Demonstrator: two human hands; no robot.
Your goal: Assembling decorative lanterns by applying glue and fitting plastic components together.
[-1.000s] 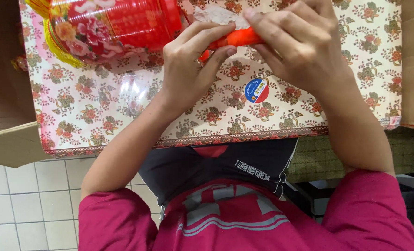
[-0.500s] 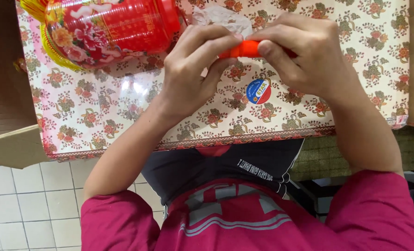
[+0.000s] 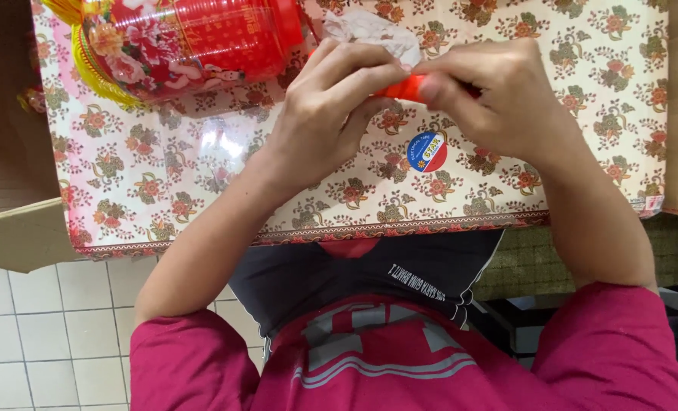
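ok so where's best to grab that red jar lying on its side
Grip the red jar around its round body, coming down from above with fingers either side. It lies on its side on the floral table, so the curved wall faces up; its ends are partly hidden.

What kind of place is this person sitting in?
Probably a home, or maybe a small shop. The table has a flowery plastic cover, a red decorated jar lies on it, the floor is white tile, and cardboard sits beside the table.
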